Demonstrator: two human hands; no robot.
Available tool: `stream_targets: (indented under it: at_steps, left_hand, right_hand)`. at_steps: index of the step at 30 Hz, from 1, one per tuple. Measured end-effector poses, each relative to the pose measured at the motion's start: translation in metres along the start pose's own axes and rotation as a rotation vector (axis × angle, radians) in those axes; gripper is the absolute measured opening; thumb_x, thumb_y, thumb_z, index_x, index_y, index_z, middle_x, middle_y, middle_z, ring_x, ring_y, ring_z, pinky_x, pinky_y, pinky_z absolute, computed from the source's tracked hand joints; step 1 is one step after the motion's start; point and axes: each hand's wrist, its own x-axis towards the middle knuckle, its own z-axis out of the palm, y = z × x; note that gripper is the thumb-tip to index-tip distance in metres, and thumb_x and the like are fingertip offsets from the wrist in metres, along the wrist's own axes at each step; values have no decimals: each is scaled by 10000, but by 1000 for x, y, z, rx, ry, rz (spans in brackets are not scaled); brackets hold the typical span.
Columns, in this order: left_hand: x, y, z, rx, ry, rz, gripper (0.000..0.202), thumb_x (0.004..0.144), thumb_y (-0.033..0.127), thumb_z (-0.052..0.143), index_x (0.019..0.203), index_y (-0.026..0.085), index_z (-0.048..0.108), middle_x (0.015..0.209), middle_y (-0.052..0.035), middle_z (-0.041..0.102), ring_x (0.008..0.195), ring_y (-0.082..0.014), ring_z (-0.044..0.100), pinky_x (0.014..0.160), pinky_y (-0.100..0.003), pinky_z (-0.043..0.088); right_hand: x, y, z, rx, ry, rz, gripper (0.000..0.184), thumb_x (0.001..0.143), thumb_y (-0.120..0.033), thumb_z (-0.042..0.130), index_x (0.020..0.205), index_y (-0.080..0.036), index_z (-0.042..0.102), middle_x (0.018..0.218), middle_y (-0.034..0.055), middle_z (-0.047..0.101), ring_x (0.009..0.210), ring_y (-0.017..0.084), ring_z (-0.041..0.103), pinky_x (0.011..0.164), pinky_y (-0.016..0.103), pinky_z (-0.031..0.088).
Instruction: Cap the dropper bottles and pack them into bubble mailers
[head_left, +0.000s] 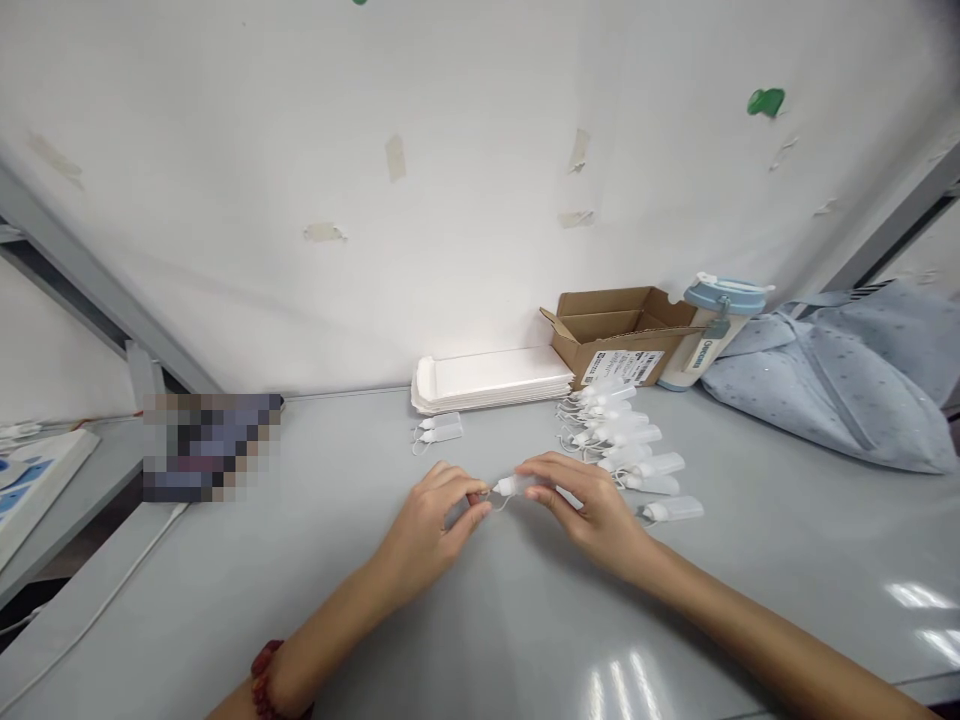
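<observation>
L hand (439, 512) and R hand (583, 497) each pinch one small white bottle (514, 486) btwn them, L at the tip end, R on the body, low over the table (480, 620) mid-front. Pile of bottles (626, 440) just beside R hand; tray stack (491, 380) and box (619, 335) behind.

Small tube (514, 485) you hold: translucent white. Row of tubes (630, 450): same white. Table (225, 560): plain pale grey. Tray stack (495, 380): white. Box (622, 325): brown cardboard. Cup lid (724, 297): light blue. Bag (832, 390): pale blue, fine dotted pattern. Your bracelet (264, 680): dark red
</observation>
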Motion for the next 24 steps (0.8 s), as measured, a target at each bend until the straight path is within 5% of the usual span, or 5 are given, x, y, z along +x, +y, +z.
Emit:
stream_targets:
  at_steps: [8, 24]
  left_hand:
    - [-4, 5, -2, -66, -42, -116, 212, 867, 230, 473, 729, 193, 630, 706, -24, 605, 728, -159, 527, 498, -214, 340]
    - [-2, 9, -14, -392, -176, -266, 220, 831, 297, 510, 708, 178, 648, 714, -4, 603, 691, -143, 517, 655, -251, 395]
  right_hand:
    - [-6, -2, 7, -2, -30, -2, 181, 899, -174, 474, 1000, -165, 624, 859, 71, 661, 753, 151, 613, 665, 278, 496]
    - [-9, -14, 6, -11, 33, -150, 206, 904, -157, 457, 1051, -179, 600, 901, 79, 650, 810, 156, 626, 679, 268, 525]
